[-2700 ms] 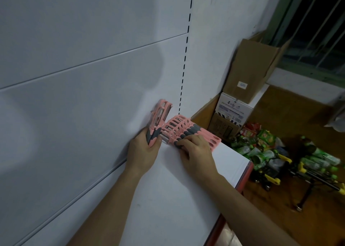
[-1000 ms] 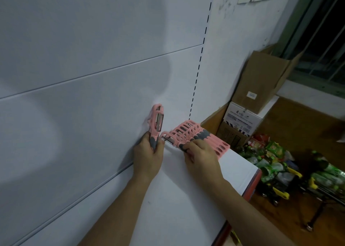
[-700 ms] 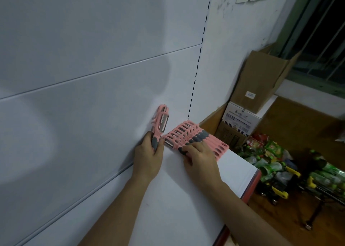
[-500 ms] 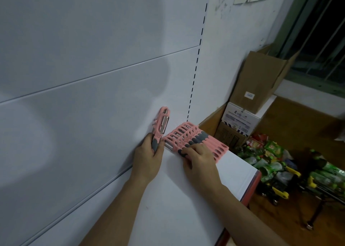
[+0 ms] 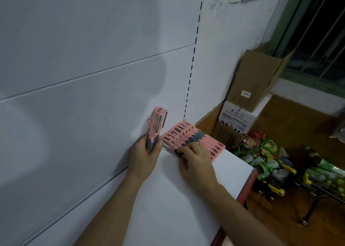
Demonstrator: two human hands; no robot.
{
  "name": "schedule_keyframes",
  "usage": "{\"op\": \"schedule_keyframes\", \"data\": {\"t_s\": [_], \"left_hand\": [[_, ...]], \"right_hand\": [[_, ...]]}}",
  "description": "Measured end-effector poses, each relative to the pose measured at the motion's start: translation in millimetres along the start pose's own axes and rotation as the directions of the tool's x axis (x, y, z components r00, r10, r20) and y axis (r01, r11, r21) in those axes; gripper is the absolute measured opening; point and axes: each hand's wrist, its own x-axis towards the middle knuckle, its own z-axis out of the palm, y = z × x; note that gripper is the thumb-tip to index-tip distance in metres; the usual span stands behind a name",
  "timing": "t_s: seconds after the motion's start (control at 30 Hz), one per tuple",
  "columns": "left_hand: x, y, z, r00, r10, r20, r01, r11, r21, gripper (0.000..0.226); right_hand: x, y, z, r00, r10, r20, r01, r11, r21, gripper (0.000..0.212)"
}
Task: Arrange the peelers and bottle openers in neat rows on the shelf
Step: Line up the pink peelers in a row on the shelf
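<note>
Roughly, the shelf (image 5: 186,199) runs along the wall (image 5: 93,68); the row (image 5: 194,139) of pink peelers lies flat at its far end, long axes wall to front. The left hand (image 5: 145,156) grips one peeler (image 5: 158,122) upright by its handle, just left of the row; the right hand (image 5: 196,158), fingers curled, pinches the row's nearest handle.
</note>
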Motion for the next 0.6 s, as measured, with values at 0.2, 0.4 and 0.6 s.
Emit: {"op": "schedule_keyframes", "data": {"t_s": [0.2, 0.4, 0.6], "left_hand": [[-7, 13, -2, 0.966, -0.008, 0.259, 0.101, 0.932, -0.349, 0.034], [-4, 57, -11, 0.865, 0.038, 0.501, 0.158, 0.926, -0.344, 0.028], [-3, 51, -22, 0.873, -0.005, 0.488, 0.171, 0.94, -0.296, 0.03]], "right_hand": [[12, -18, -17, 0.991, 0.099, -0.091, -0.07, 0.957, 0.28, 0.015], [22, -33, -37, 0.97, 0.173, 0.173, -0.229, 0.393, 0.891, 0.019], [19, -33, -47, 0.919, 0.202, 0.338, -0.371, 0.154, 0.916, 0.022]]}}
